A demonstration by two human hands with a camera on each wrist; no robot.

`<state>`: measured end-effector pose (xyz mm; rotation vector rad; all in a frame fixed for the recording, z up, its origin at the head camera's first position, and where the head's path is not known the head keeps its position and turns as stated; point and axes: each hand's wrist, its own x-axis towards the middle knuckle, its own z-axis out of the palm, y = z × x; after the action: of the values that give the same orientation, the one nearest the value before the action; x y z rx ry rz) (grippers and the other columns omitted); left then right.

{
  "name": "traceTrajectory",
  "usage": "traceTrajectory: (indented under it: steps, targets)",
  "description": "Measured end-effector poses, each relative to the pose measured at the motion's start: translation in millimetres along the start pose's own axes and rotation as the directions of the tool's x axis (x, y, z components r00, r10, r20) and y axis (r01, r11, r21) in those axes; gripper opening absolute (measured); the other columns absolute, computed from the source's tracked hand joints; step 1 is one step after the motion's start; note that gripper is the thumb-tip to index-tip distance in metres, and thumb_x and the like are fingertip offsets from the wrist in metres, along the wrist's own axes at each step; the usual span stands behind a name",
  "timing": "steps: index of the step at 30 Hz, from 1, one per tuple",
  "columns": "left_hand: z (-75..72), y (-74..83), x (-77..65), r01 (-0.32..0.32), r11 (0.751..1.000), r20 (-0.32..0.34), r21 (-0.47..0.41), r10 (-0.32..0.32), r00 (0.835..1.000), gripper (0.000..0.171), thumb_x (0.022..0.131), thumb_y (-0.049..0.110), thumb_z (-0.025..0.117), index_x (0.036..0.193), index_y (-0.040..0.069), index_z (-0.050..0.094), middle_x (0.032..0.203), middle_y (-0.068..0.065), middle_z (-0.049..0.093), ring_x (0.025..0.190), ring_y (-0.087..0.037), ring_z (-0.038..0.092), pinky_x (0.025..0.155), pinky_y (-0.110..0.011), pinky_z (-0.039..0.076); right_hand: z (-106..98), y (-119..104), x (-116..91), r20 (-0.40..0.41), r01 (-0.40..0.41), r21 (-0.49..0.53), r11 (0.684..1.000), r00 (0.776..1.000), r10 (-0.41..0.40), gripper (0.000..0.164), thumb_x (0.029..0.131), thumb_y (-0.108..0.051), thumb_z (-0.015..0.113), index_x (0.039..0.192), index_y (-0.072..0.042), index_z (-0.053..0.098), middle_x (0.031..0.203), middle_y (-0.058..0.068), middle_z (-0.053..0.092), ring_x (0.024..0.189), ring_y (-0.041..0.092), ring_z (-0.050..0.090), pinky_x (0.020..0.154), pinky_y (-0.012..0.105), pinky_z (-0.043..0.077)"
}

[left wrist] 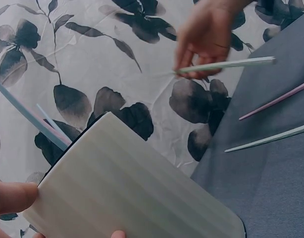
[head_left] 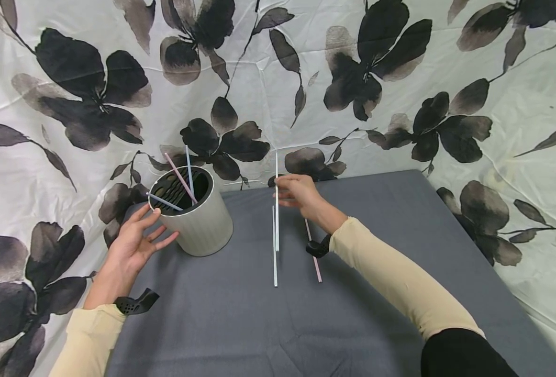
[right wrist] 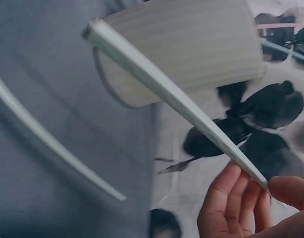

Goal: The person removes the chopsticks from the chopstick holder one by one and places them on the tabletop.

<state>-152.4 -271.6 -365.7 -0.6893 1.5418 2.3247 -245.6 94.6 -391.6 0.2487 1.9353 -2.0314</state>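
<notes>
My right hand [head_left: 302, 195] pinches a pale green stick [head_left: 277, 225] near its upper end. The stick points downward above the table, and in the right wrist view its near end crosses in front of the container [right wrist: 191, 49]. My left hand [head_left: 133, 245] rests spread against the side and rim of the ribbed off-white container [head_left: 204, 228], fingers mostly straight. Inside it stand a pink stick [head_left: 179, 177], a blue stick [head_left: 190, 173] and a bluish stick [head_left: 162, 200] leaning on the rim, with a black slotted insert around them.
On the grey tabletop [head_left: 221, 324] lie another pale green stick [head_left: 275, 267] and a pink stick [head_left: 317, 268], partly hidden by the right wrist. A white floral cloth [head_left: 278, 78] hangs behind the table.
</notes>
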Motion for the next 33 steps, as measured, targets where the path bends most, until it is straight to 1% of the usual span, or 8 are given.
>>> traceTrajectory:
  steps: [3, 8, 10, 14, 18, 22, 26, 33]
  targets:
    - [0.4, 0.3, 0.9, -0.002, 1.000, -0.010, 0.000, 0.002, 1.000, 0.086, 0.102, 0.033, 0.067, 0.166, 0.045, 0.011, 0.174, 0.017, -0.002, 0.163, -0.022, 0.002, 0.118, -0.044, 0.052, -5, 17, 3, -0.017, -0.052, -0.060, 0.997, 0.999, 0.052, 0.034, 0.107, -0.018, 0.061, 0.137, -0.005, 0.066, 0.134, 0.018, 0.066, 0.100, 0.023, 0.075, 0.094, 0.037, 0.066]
    - [1.6, 1.3, 2.0, 0.004, 1.000, -0.024, -0.013, -0.004, 1.000, 0.086, 0.101, 0.033, 0.068, 0.165, 0.045, 0.013, 0.173, 0.018, 0.001, 0.163, -0.022, 0.003, 0.121, -0.046, 0.047, -13, 40, 6, -0.035, -0.100, -0.109, 0.989, 0.995, 0.097, 0.034, 0.107, -0.018, 0.061, 0.137, -0.004, 0.065, 0.137, 0.019, 0.062, 0.123, 0.037, 0.068, 0.078, 0.027, 0.067]
    - [1.7, 1.4, 1.9, 0.007, 1.000, -0.024, -0.015, -0.007, 1.000, 0.086, 0.101, 0.033, 0.069, 0.165, 0.045, 0.013, 0.173, 0.017, 0.002, 0.163, -0.022, 0.004, 0.121, -0.045, 0.048, -15, 49, 7, -0.042, -0.109, -0.123, 0.986, 0.994, 0.104, 0.034, 0.107, -0.018, 0.061, 0.137, -0.002, 0.065, 0.136, 0.019, 0.062, 0.124, 0.039, 0.067, 0.077, 0.027, 0.067]
    - [1.0, 1.7, 1.0, 0.011, 1.000, -0.018, -0.012, -0.011, 1.000, 0.086, 0.101, 0.033, 0.068, 0.165, 0.046, 0.012, 0.174, 0.017, 0.000, 0.163, -0.022, 0.003, 0.118, -0.044, 0.051, -19, 66, 10, -0.061, -0.129, -0.149, 0.980, 0.991, 0.121, 0.034, 0.105, -0.015, 0.063, 0.135, 0.000, 0.065, 0.125, 0.017, 0.065, 0.098, 0.032, 0.074, 0.085, 0.036, 0.068]
    - [0.9, 2.2, 0.3, 0.008, 1.000, -0.011, -0.008, -0.008, 1.000, 0.087, 0.102, 0.033, 0.068, 0.165, 0.046, 0.011, 0.174, 0.017, -0.001, 0.163, -0.023, 0.001, 0.116, -0.043, 0.053, -22, 83, 13, -0.072, -0.141, -0.157, 0.977, 0.989, 0.131, 0.031, 0.104, -0.012, 0.064, 0.131, 0.003, 0.067, 0.104, 0.010, 0.065, 0.074, 0.018, 0.068, 0.089, 0.044, 0.068]
    - [1.0, 2.4, 0.1, 0.005, 1.000, -0.012, -0.007, -0.005, 1.000, 0.087, 0.102, 0.033, 0.068, 0.166, 0.045, 0.010, 0.174, 0.017, -0.002, 0.164, -0.023, 0.001, 0.115, -0.043, 0.054, -23, 93, 15, -0.067, -0.110, -0.187, 0.976, 0.993, 0.099, 0.027, 0.104, -0.008, 0.063, 0.126, 0.007, 0.068, 0.089, 0.008, 0.063, 0.067, 0.017, 0.066, 0.082, 0.046, 0.069]
    - [1.2, 2.3, 0.3, 0.005, 1.000, -0.018, -0.009, -0.005, 1.000, 0.086, 0.102, 0.033, 0.068, 0.165, 0.046, 0.011, 0.174, 0.016, -0.002, 0.163, -0.023, 0.002, 0.116, -0.043, 0.053, -23, 101, 18, -0.049, -0.058, -0.242, 0.969, 0.998, 0.048, 0.019, 0.103, -0.006, 0.063, 0.116, 0.007, 0.067, 0.082, 0.010, 0.064, 0.059, 0.016, 0.064, 0.068, 0.041, 0.069]
    - [1.0, 1.8, 0.8, 0.007, 1.000, -0.027, -0.008, -0.007, 1.000, 0.086, 0.101, 0.033, 0.068, 0.165, 0.046, 0.012, 0.174, 0.017, -0.001, 0.163, -0.022, 0.002, 0.122, -0.046, 0.047, -21, 111, 25, -0.092, -0.036, -0.386, 0.922, 0.996, 0.000, 0.011, 0.102, -0.008, 0.068, 0.106, 0.002, 0.068, 0.078, 0.011, 0.065, 0.054, 0.014, 0.061, 0.053, 0.033, 0.065]
